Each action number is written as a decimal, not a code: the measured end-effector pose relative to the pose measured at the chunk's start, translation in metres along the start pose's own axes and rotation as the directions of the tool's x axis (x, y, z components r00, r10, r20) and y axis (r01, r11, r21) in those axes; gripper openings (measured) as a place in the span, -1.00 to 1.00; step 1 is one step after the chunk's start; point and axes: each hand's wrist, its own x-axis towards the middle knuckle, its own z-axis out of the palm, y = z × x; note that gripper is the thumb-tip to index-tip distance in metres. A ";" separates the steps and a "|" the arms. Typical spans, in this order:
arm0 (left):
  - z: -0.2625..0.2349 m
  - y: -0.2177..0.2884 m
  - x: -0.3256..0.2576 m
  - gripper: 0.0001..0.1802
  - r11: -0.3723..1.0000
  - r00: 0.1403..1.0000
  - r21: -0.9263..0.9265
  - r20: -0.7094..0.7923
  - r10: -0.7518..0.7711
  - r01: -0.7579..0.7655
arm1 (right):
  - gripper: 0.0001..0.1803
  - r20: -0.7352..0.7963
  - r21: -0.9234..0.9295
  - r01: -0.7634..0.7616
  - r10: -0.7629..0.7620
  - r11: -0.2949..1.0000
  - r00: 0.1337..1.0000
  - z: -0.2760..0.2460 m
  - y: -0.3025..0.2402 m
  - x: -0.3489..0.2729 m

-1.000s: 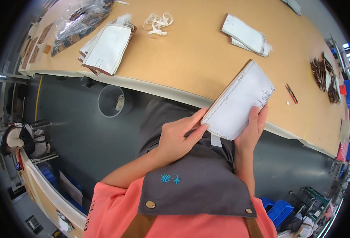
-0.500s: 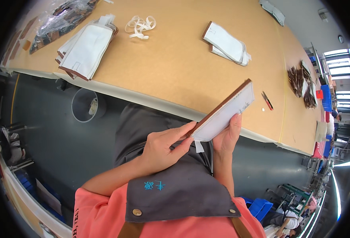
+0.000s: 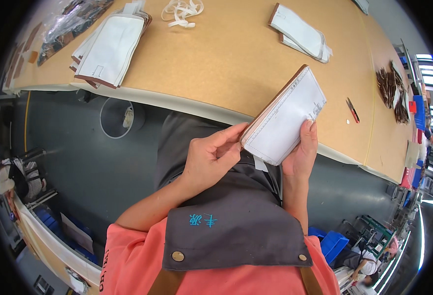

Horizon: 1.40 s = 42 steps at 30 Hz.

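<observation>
A flat panel, white-faced with brown edges and stitching along its border, is held tilted in front of me, just past the table's near edge. My left hand is closed at its lower left corner, thumb and fingers pinching the brown edge. On the opposite side, my right hand grips it with the thumb on the white face; the other fingers are mostly hidden behind. A short white tab hangs from the lower end. Similar panels lie in a stack at the left and a smaller pile farther right.
Thread snips with red handles lie right on the tan table, beside a small white scrap. White tape is tangled at the back. Bundled brown pieces sit far right. A bin stands on the floor; another person is at lower right.
The panel has turned so more of its white face shows, with both hands still on it. The whole view has shifted, moving the right-hand table items toward the right and up.
</observation>
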 end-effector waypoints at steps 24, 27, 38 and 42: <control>0.027 -0.001 0.051 -0.24 0.909 0.983 0.388 -0.036 0.179 -0.151 | 0.01 0.557 -0.726 0.562 -0.140 0.398 0.819 0.034 0.004 0.003; 0.032 -0.001 0.051 -0.27 0.859 0.957 0.448 -0.022 0.288 -0.248 | -0.12 0.634 -0.709 0.679 -0.251 0.189 0.732 0.023 0.014 -0.002; 0.034 -0.008 0.050 -0.26 0.761 0.900 0.511 0.058 0.433 -0.399 | -0.26 0.592 -0.746 0.657 -0.345 0.107 0.729 0.014 0.028 -0.023; 0.029 -0.007 0.049 -0.25 0.786 0.920 0.498 0.068 0.385 -0.366 | -0.27 0.588 -0.778 0.627 -0.310 0.032 0.747 0.008 0.031 -0.025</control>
